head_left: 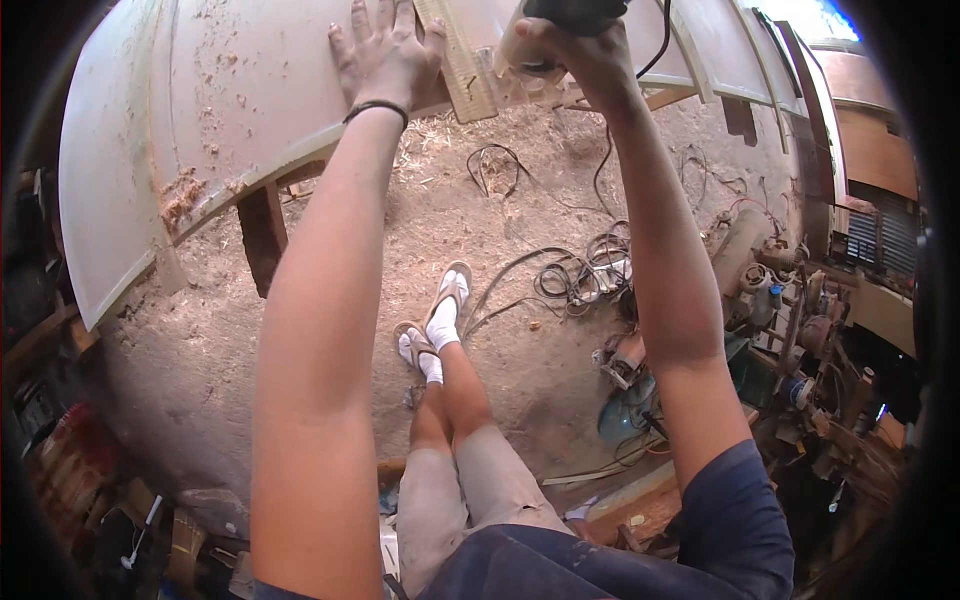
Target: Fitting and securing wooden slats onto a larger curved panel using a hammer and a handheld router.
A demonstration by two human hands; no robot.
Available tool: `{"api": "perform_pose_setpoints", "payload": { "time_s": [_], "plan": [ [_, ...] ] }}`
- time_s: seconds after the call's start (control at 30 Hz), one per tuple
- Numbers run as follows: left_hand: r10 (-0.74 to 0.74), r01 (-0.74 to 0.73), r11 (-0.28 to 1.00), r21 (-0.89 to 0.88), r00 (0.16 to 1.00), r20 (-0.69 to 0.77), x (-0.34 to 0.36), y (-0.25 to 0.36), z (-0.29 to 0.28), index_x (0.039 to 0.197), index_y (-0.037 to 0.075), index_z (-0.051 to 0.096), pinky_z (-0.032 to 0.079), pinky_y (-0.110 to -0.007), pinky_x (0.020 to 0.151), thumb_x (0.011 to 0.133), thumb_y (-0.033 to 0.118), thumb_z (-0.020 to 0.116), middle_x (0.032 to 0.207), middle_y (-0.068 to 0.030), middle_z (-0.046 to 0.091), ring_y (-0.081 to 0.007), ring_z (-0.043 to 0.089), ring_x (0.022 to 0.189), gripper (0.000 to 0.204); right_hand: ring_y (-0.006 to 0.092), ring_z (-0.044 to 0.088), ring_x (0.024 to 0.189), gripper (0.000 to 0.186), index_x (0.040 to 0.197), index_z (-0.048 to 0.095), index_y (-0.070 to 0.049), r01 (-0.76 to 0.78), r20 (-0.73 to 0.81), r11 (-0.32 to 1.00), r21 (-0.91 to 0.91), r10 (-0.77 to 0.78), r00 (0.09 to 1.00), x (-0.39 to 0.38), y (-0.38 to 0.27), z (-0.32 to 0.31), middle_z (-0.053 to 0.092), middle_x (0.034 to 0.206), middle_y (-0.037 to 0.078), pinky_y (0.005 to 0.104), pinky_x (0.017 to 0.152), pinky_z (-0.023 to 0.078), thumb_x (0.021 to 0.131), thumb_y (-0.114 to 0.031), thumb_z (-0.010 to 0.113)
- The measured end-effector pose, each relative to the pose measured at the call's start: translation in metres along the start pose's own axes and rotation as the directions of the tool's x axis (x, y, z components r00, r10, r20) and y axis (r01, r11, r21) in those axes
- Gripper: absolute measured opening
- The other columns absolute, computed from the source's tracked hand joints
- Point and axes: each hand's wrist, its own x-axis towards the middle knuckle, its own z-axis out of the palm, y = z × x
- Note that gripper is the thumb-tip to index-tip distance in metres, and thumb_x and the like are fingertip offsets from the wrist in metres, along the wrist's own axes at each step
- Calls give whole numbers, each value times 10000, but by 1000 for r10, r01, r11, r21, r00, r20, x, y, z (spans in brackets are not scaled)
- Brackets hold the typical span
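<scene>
My left hand (385, 55) lies flat with spread fingers on a large pale panel (270, 70), a dark band round its wrist. Beside its thumb, a narrow light wooden strip (462, 70) lies across the panel's near edge and sticks out past it. My right hand (597, 62) is wrapped round a corded power tool (572, 14), dark above with a pale lower part. The tool is at the panel's near edge, just right of the strip, and is partly cut off by the top of the picture. Its exact kind cannot be made out.
Wood shavings (183, 195) cling to the panel at left. Dark looped cables (575, 280) lie on the dusty floor (400, 200) near my sandalled feet (440, 310). A dark wooden support (262, 235) stands under the panel. Cluttered tools and machine parts (800, 330) crowd the right side.
</scene>
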Motion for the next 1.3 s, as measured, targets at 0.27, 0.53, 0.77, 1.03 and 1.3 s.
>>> {"api": "perform_pose_setpoints", "payload": {
  "time_s": [0.27,0.53,0.77,1.03,1.3],
  "plan": [
    [-3,4,999,34,1000,-29,-2,-8,6,1452,115,425,171,-543,1164,958,509,363,1554,-76,342,-308,253,1449,635,113,627,704,182,897,644,-37,149,-209,987,-59,-159,965,-15,5,16,647,764,7,299,622,521,747,-85,734],
    [18,-15,999,52,998,-55,7,-11,21,1505,173,334,104,-549,1182,964,541,314,1579,-35,288,-290,194,1474,655,147,650,839,333,1005,675,-39,259,-55,913,-315,-290,955,-16,23,0,682,919,72,293,779,542,744,-202,802],
    [35,-30,997,71,997,-69,5,-14,26,1530,205,288,63,-539,1194,977,562,256,1599,9,242,-255,144,1492,659,164,657,911,461,1077,621,-7,105,-165,977,-187,-137,977,-1,35,7,673,1011,70,323,800,549,676,-123,816],
    [61,-58,998,32,995,-79,5,-13,17,1504,149,353,91,-574,1170,971,566,349,1586,-18,279,-297,186,1477,677,155,676,861,363,1021,668,-22,130,-99,948,-292,-165,981,45,25,17,703,949,65,312,790,552,706,-153,793],
    [48,-49,999,10,999,13,7,-9,9,1509,136,341,78,-583,1169,978,548,355,1596,-22,252,-305,150,1483,672,165,702,795,320,987,701,-51,106,-94,948,-300,-140,986,123,37,28,727,875,63,317,725,566,729,-224,781]
  ]
}}
